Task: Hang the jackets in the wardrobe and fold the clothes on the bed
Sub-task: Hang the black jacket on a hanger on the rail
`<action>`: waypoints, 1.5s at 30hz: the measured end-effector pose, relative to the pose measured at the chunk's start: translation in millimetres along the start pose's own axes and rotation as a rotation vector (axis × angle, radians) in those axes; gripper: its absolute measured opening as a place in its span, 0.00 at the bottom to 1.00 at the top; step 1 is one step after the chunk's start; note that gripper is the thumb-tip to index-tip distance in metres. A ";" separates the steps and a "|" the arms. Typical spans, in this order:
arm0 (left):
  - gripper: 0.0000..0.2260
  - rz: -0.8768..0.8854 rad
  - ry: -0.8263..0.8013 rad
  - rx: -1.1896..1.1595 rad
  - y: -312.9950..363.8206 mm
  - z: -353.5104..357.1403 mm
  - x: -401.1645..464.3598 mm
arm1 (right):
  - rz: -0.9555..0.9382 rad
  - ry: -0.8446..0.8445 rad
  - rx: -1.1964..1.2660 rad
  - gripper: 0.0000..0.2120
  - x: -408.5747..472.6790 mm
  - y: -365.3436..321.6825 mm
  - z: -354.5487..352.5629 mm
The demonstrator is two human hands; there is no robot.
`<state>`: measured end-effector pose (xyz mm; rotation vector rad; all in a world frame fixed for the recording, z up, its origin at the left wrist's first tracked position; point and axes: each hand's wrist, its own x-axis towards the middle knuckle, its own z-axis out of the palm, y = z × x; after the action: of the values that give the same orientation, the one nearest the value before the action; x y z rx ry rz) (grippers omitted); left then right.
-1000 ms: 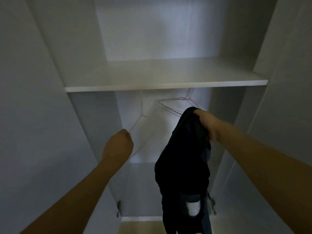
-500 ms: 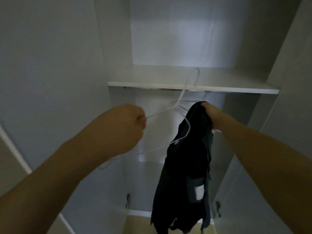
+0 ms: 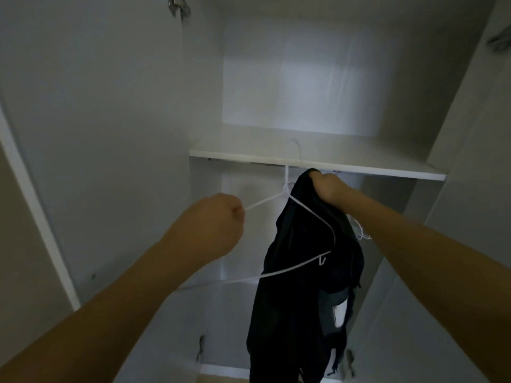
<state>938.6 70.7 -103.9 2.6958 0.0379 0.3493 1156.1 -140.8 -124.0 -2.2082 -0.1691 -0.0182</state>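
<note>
Fingers: L hand round white hanger, R hand round dark jacket.

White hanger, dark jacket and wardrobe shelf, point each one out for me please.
White hanger (image 3: 312,211), head view, on its right sloping wire.
Dark jacket (image 3: 293,299), head view, on the middle of the hanging cloth.
Wardrobe shelf (image 3: 359,168), head view, on its front edge.

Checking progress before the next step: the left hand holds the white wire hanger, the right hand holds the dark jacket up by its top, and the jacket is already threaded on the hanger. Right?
Not quite. In the head view the dark jacket hangs from the right hand, behind the white wire hanger held by the left hand; it is not yet on it.
</note>
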 end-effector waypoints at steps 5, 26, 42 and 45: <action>0.10 0.028 0.192 -0.005 -2.6 -42.3 -6.0 | 0.002 0.187 -0.497 0.36 3.0 4.0 -33.9; 0.12 0.081 0.189 -0.124 54.1 97.6 46.8 | 0.115 -0.011 0.044 0.15 -14.1 20.4 -78.9; 0.14 0.185 0.190 -0.503 36.5 140.4 67.1 | -0.517 0.057 -0.367 0.14 -24.9 48.2 -100.8; 0.13 0.255 0.189 -0.491 44.7 149.5 64.6 | -0.521 0.051 -0.324 0.15 -25.7 42.2 -99.6</action>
<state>1037.2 -25.3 -201.8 2.1761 -0.3002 0.6030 1140.9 -248.2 -99.8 -2.4186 -0.7532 -0.4145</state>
